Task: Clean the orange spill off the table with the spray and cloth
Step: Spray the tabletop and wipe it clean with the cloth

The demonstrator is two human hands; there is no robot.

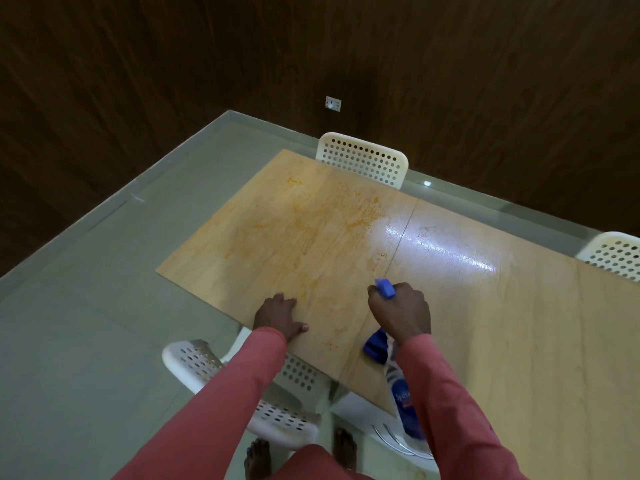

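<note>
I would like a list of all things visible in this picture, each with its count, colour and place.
table: one, light wood, centre and right
orange spill: one, smeared over the table's left part
spray bottle: one, blue and white, held in the right hand above the table's near edge
chairs: three seen, white with holes; one at the far side, one at the far right, one near the person
wall socket: one, white, on the dark wood wall
floor: grey-green tiles
cloth: not seen
left hand: resting on the table's near edge
right hand: gripping the spray bottle
feet: two, bare, at the bottom
</note>
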